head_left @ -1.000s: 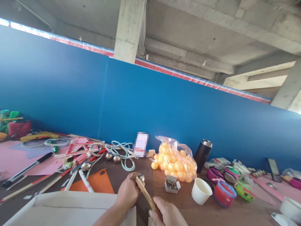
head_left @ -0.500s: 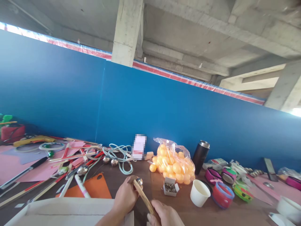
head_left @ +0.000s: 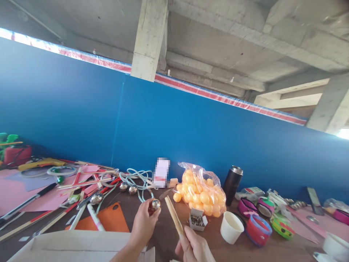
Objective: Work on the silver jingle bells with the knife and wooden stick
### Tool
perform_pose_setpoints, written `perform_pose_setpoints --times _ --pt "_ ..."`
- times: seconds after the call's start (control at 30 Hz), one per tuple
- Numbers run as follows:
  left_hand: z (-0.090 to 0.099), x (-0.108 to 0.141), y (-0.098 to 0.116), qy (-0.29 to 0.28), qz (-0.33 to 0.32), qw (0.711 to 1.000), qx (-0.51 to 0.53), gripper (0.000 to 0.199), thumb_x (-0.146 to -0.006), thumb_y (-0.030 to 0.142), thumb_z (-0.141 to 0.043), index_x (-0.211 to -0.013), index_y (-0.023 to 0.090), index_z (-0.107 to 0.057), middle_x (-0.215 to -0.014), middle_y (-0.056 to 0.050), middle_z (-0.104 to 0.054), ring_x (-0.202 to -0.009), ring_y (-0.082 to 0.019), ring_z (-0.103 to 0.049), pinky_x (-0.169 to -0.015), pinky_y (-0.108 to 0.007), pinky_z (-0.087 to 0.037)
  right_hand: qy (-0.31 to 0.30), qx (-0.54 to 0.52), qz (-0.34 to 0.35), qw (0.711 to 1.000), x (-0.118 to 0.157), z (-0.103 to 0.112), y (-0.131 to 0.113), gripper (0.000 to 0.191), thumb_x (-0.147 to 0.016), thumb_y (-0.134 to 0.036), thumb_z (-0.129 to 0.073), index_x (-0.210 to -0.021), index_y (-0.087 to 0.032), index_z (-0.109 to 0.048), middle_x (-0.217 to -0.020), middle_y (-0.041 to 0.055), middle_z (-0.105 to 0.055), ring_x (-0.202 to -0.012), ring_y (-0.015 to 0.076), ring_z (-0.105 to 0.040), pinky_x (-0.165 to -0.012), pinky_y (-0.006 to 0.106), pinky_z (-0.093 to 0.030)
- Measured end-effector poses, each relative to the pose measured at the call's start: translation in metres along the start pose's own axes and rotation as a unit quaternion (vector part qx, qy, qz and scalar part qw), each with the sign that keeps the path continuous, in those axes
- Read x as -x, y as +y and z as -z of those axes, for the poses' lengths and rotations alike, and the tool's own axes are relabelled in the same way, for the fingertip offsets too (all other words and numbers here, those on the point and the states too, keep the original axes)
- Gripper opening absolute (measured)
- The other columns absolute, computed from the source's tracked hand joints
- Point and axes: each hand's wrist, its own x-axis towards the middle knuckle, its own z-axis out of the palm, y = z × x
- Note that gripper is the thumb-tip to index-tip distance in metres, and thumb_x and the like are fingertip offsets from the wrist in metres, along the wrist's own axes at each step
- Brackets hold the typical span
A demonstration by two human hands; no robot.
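Observation:
My left hand [head_left: 141,222] is closed around a shiny silver ball [head_left: 156,205], pinched between thumb and fingers above the brown table. Its kind is not clear, though it resembles the other silver balls on the table. Wrapped round the lower end of a light wooden stick [head_left: 173,214] is my right hand [head_left: 195,244]. The stick tilts up and to the left, its tip a little apart from the silver ball. Just right of the stick, a small open box [head_left: 198,220] holds many tiny metal pieces. Below my left forearm lies a sheet of cardboard [head_left: 81,242].
Behind my hands sit a clear bag of orange balls [head_left: 201,193] and a black bottle [head_left: 233,185]. A white paper cup [head_left: 231,228] and coloured wristbands [head_left: 258,230] stand at the right. Sticks, an orange sheet [head_left: 109,218] and a pale cord [head_left: 133,174] clutter the left.
My left hand has moved slightly left and up with the silver ball. The wooden stick, which overlapped the ball before, now stands apart from it, raised higher in my right hand.

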Motion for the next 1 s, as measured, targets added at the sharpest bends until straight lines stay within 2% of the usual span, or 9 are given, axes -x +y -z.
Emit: perform_pose_setpoints --times 0.13,0.3,0.47,0.6,0.73,0.87,1.0 --pt "-0.0009 -0.0024 -0.0019 -0.001 0.021 0.999 0.042 0.046 -0.07 0.043 -0.054 -0.106 0.015 -0.051 -0.093 -0.007 -0.06 -0.075 -0.017 -0.062 -0.063 -0.027 -0.051 -0.041 0.002 0.002 0.999 -0.0004 0.0008 -0.0008 0.043 -0.091 -0.052 -0.023 -0.07 -0.021 -0.045 -0.062 0.003 -0.067 -0.057 0.0144 -0.061 -0.057 0.019 -0.041" --pt "-0.0018 -0.0027 -0.0024 0.021 0.001 0.999 0.043 0.051 -0.067 0.047 -0.056 -0.107 0.014 -0.052 -0.096 -0.009 -0.061 -0.077 -0.017 -0.062 -0.066 -0.028 -0.051 -0.015 -0.003 0.0 1.0 -0.0009 -0.0017 -0.0014 0.042 -0.092 -0.051 -0.022 -0.072 -0.022 -0.045 -0.062 0.0022 -0.066 -0.058 0.0142 -0.061 -0.058 0.02 -0.041" --pt "-0.0002 -0.0028 -0.0007 0.012 0.023 0.998 0.059 0.055 -0.065 0.05 -0.057 -0.106 0.013 -0.054 -0.089 -0.007 -0.063 -0.074 -0.017 -0.063 -0.065 -0.028 -0.05 -0.035 -0.007 0.003 0.999 -0.0014 -0.0027 -0.0005 0.042 -0.091 -0.051 -0.024 -0.068 -0.021 -0.043 -0.061 0.0039 -0.067 -0.057 0.0146 -0.061 -0.057 0.02 -0.041" --pt "-0.0003 -0.0038 -0.0029 0.033 0.005 0.998 0.049 0.053 -0.065 0.049 -0.058 -0.106 0.014 -0.054 -0.092 -0.008 -0.063 -0.074 -0.017 -0.063 -0.069 -0.029 -0.05 -0.02 -0.016 0.004 1.0 -0.0022 -0.0043 0.0024 0.043 -0.092 -0.05 -0.022 -0.07 -0.021 -0.044 -0.06 0.0028 -0.065 -0.056 0.0141 -0.06 -0.057 0.02 -0.041" --pt "-0.0003 -0.0042 -0.0033 0.019 0.015 0.998 0.065 0.055 -0.065 0.049 -0.058 -0.107 0.013 -0.053 -0.09 -0.007 -0.063 -0.073 -0.018 -0.063 -0.067 -0.029 -0.05 -0.034 -0.007 0.011 0.999 -0.0025 -0.0042 0.0017 0.044 -0.091 -0.052 -0.022 -0.068 -0.021 -0.043 -0.06 0.0039 -0.066 -0.056 0.0146 -0.06 -0.057 0.021 -0.041" --pt "0.0003 -0.0047 -0.0019 0.032 0.004 0.998 0.045 0.052 -0.066 0.046 -0.058 -0.105 0.013 -0.053 -0.092 -0.008 -0.062 -0.075 -0.018 -0.062 -0.07 -0.03 -0.05 -0.009 -0.004 0.002 1.0 -0.0014 -0.0021 -0.0034 0.045 -0.091 -0.051 -0.021 -0.067 -0.021 -0.043 -0.06 0.0029 -0.065 -0.056 0.0139 -0.059 -0.058 0.021 -0.041" --pt "-0.0005 -0.0054 -0.0045 0.034 0.004 0.999 0.041 0.05 -0.066 0.044 -0.058 -0.105 0.013 -0.054 -0.093 -0.008 -0.063 -0.075 -0.018 -0.063 -0.071 -0.031 -0.05 -0.015 -0.002 -0.005 1.0 -0.001 -0.0018 -0.0031 0.045 -0.091 -0.053 -0.021 -0.068 -0.021 -0.043 -0.06 0.0024 -0.065 -0.057 0.0142 -0.06 -0.059 0.021 -0.041"
